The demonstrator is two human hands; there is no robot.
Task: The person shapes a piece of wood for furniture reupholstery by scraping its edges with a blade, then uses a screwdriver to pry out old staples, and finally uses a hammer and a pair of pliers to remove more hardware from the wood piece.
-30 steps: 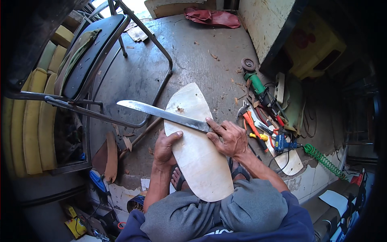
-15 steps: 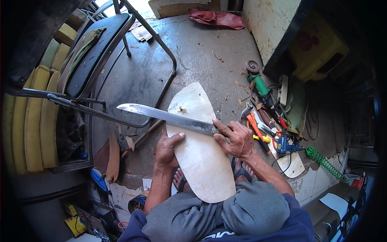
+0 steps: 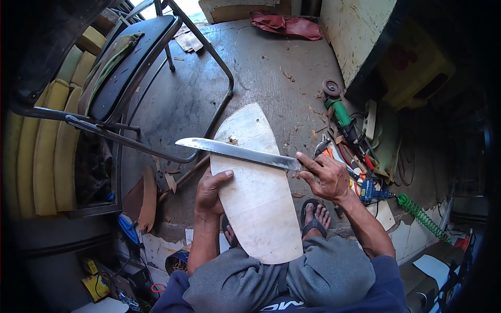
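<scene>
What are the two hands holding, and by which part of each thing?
The left hand grips the pale board by its left edge, thumb on top. The right hand holds the long knife at the end away from its tip.

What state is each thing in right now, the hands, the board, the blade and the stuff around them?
Left hand: gripping the board's left edge, thumb on top
Right hand: closed on the blade's near end
Pale board: held, near end at the lap
Blade: bare, lying across the board
Chair: unoccupied, cloth draped on it
Green grinder: lying down, disc fitted; on or off unclear
Green hose: coiled
Red sheet: crumpled
</scene>
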